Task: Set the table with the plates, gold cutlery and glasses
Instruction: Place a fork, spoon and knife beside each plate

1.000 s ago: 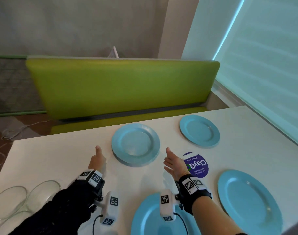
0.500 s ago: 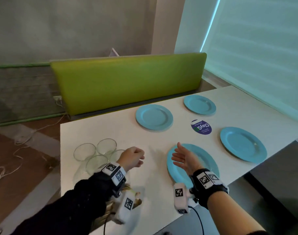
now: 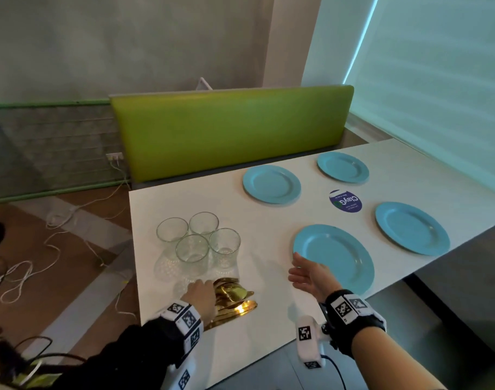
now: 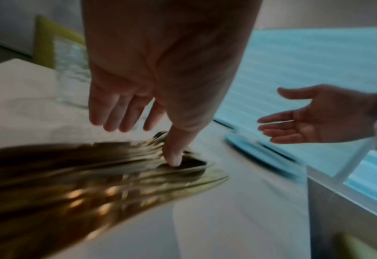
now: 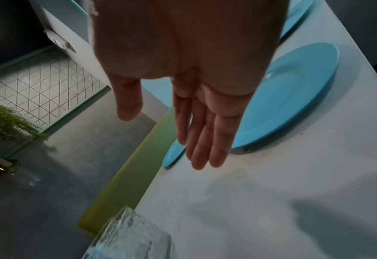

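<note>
A pile of gold cutlery (image 3: 232,301) lies near the table's front left edge. My left hand (image 3: 200,294) hovers over it with straight fingers, and its thumb (image 4: 174,154) touches the top of the gold cutlery (image 4: 76,175). Several clear glasses (image 3: 198,240) stand clustered just behind the pile. Several blue plates lie on the white table (image 3: 263,277); the nearest plate (image 3: 336,256) is by my right hand (image 3: 305,273). That hand (image 5: 196,122) is held flat, palm facing left, holding nothing, above the table beside the plate (image 5: 293,91).
A round purple sticker (image 3: 345,200) sits between the plates. A green bench (image 3: 229,130) runs behind the table. Cables (image 3: 57,226) lie on the floor at the left. The table's near edge falls away below my right wrist.
The view has pulled back and swung left, bringing glasses and cutlery into sight. My left hand has uncurled and dropped from beside the glasses onto the cutlery pile. The right hand stays flat.
</note>
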### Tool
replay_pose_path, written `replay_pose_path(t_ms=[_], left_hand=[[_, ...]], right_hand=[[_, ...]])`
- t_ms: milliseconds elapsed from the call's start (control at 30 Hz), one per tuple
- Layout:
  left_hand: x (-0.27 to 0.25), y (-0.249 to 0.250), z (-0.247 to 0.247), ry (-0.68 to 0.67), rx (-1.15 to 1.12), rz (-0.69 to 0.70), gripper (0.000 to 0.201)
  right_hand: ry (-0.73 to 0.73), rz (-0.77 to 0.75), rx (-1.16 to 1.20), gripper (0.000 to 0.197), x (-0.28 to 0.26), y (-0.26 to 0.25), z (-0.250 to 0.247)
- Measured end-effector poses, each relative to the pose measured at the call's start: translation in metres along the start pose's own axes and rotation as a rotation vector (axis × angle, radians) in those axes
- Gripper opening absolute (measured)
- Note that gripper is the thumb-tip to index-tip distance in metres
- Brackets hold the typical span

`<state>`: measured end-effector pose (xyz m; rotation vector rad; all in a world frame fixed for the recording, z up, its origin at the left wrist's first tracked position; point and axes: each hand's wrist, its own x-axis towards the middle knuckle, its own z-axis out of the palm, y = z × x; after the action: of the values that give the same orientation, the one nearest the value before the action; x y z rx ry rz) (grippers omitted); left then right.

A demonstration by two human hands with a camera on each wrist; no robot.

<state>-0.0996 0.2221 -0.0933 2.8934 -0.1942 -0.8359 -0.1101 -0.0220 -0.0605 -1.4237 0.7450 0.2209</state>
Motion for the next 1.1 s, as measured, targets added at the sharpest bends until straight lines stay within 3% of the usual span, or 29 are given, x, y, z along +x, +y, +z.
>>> replay_pose_path(t_ms=[267, 700, 1000, 1100], left_hand=[[0.015, -0.011, -0.001, 0.119, 0.002, 0.003, 0.057], [0.019, -0.024, 0.000, 0.026, -0.008, 0.013, 0.042], [0.023, -0.013, 0.006, 0.044, 0.032, 0.002, 0.048], [0.023, -0.005, 0.000, 0.021, -0.004, 0.022, 0.034]], right_hand=[[-0.015, -0.006, -0.023, 0.024, -0.002, 0.002, -0.004], [-0.033, 0.035, -0.086, 0.040, 0.004, 0.005, 0.007], [-0.035, 0.022, -0.117, 0.041, 0.003, 0.001, 0.003], [-0.033, 0.019, -0.128, 0.038, 0.002, -0.003, 0.002]])
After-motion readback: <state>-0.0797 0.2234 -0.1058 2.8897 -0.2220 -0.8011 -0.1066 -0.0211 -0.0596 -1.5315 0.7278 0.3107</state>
